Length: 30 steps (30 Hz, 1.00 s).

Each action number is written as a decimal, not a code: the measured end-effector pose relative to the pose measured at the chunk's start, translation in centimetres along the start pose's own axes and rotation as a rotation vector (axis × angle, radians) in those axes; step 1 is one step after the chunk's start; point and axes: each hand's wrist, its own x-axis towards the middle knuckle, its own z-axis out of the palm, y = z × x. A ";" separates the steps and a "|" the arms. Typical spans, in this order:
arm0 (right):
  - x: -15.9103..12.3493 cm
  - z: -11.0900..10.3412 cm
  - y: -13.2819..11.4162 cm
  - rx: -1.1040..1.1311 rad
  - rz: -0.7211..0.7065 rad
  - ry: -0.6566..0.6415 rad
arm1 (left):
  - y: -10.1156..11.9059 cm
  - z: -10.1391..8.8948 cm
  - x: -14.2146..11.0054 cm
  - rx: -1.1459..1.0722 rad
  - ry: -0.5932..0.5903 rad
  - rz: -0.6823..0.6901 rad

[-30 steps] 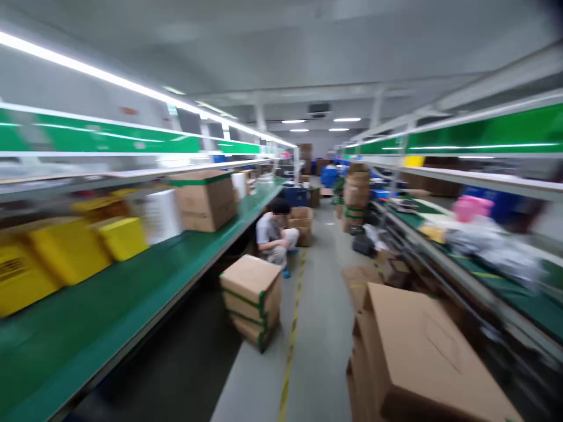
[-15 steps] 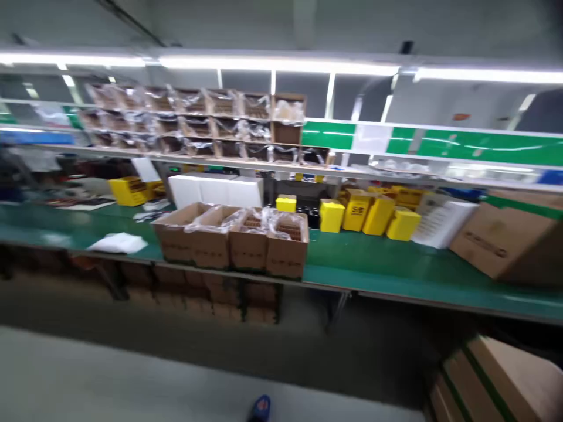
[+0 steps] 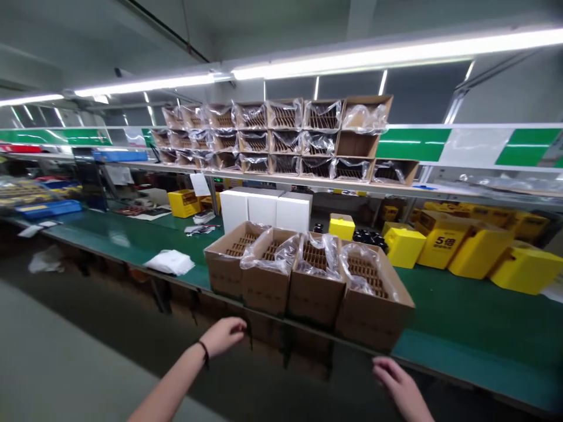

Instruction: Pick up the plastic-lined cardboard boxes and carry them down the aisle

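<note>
Although nothing is held, the green worktop (image 3: 457, 310) fills the view, carrying 4 open cardboard boxes (image 3: 316, 296) lined with clear plastic. Behind those boxes stand white cartons (image 3: 264, 211); right of them sit yellow cartons (image 3: 444, 249). Just in front of the boxes, the left hand (image 3: 224, 337) and right hand (image 3: 396, 381) hover open, fingers loosely curled.

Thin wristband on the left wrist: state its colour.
Black, clearest in the head view: the thin wristband on the left hand.
</note>
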 end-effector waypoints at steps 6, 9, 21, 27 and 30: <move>10.7 -1.6 -9.1 -0.056 -0.159 0.204 | 0.4 -9.9 8.0 -0.139 0.199 0.186; 15.6 -3.7 -10.5 -0.140 -0.115 0.311 | 0.7 -12.2 10.5 -0.176 0.288 0.177; 27.4 -0.8 -13.1 -0.661 -0.157 0.017 | 2.3 -12.9 28.8 0.181 0.281 -0.201; 30.0 -2.5 -9.4 -0.432 0.259 -0.130 | -2.3 -11.6 32.9 0.050 -0.074 -0.310; 30.4 -1.1 -8.5 -0.315 0.333 -0.191 | -3.3 -10.7 33.8 -0.008 -0.173 -0.316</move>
